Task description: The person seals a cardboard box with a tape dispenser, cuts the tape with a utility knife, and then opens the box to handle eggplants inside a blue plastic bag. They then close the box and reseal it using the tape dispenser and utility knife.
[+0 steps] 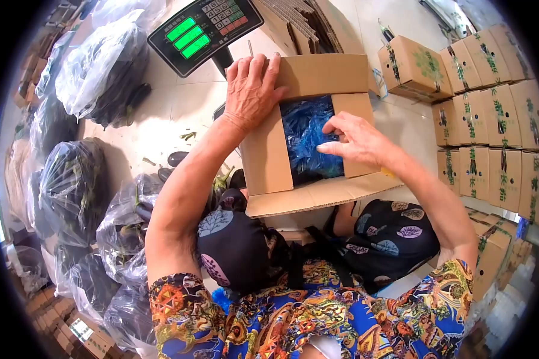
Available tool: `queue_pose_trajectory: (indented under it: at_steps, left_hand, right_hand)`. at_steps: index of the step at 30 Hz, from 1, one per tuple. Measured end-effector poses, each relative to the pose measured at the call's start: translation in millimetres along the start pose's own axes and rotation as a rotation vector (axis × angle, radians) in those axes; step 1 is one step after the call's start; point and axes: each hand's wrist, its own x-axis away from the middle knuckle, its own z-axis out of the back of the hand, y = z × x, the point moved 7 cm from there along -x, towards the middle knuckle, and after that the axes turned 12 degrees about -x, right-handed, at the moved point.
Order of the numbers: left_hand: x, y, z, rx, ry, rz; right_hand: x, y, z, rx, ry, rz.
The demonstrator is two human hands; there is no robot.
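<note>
A brown cardboard box (269, 161) rests in front of me, its flaps partly folded in, with a blue plastic bag (308, 140) showing through the gap. My left hand (251, 90) lies flat on the far left flap, fingers reaching onto the top flap. The fingers of my right hand (356, 139) press on the right flap at the edge of the blue bag. Neither hand grips anything.
A weighing scale display (203, 29) with green digits stands behind the box. Clear plastic bags of dark vegetables (102, 72) pile up on the left. Stacked printed cartons (491, 119) fill the right side. Loose dark vegetables (176, 158) lie on the white floor.
</note>
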Motion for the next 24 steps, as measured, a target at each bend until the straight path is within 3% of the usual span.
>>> queue_pose_trajectory:
  at_steps: [1,3,5,7,9,10,13,15,17,20,21,23,24]
  left_hand:
    - [-1,1,0,-0.021,-0.017,0.003]
    - [0,0,3,-0.013,0.013,0.015]
    - [-6,-2,-3,-0.02,-0.002,0.016]
    - [-8,1,6,0.006,0.058,0.001]
    - [4,14,25,0.009,0.146,-0.057]
    - [14,18,28,-0.001,0.157,-0.075]
    - [25,19,24,-0.068,0.197,-0.14]
    - [26,20,29,-0.095,0.185,-0.119]
    - [29,26,39,-0.075,0.162,-0.098]
    - [33,35,60,-0.019,0.181,-0.091]
    - [32,35,62,0.017,0.142,-0.091]
    - [28,31,66,0.087,0.073,-0.103]
    - [24,29,70,0.112,0.048,-0.111]
  right_hand:
    - [7,-14,-1,-0.02,0.047,0.042]
    - [19,-62,-15,0.097,0.022,0.457]
    - [10,-54,-50,0.169,-0.15,0.492]
    - [-18,-6,-76,0.246,-0.292,0.125]
    - [-43,27,-92,0.364,-0.473,-0.113]
    - [-43,22,-92,0.344,-0.441,-0.121]
    - [-15,-37,-66,0.343,-0.111,0.491]
    - [3,-52,-25,0.264,0.035,0.326]
    - [27,-51,12,0.376,0.198,0.207]
    - [71,-43,23,0.155,0.005,0.146]
    - [83,-62,18,0.057,-0.036,0.359]
    - [97,-69,-3,0.34,-0.018,0.397]
    - [94,-55,-15,0.338,-0.006,0.377]
